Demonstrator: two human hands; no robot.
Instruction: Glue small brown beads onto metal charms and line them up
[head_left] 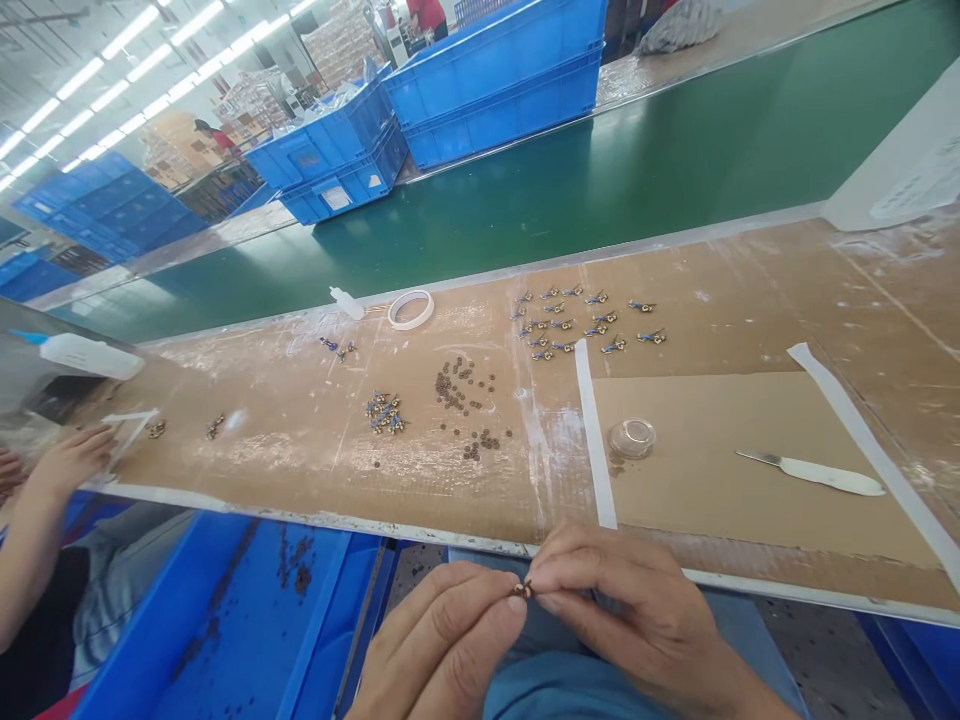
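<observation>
Both of my hands meet below the near edge of the workbench, over my lap. My left hand (442, 645) and my right hand (630, 610) pinch one tiny brown part (523, 590) between their fingertips. On the brown bench top (300, 450) lie a scatter of small brown beads (461, 395), a pile of blue and gold pieces (385, 413), and rows of finished blue and gold pieces (581, 322) farther back. A small clear dish (631, 437) sits on a cardboard sheet (750, 470).
A white-handled blade (817, 472) lies on the cardboard. A tape roll (411, 309) and small white bottle (345, 302) sit near the green conveyor belt (600, 170). Blue crates (495, 80) stand beyond it. A co-worker's hand (71, 460) rests at the left; a blue bin (225, 620) is below.
</observation>
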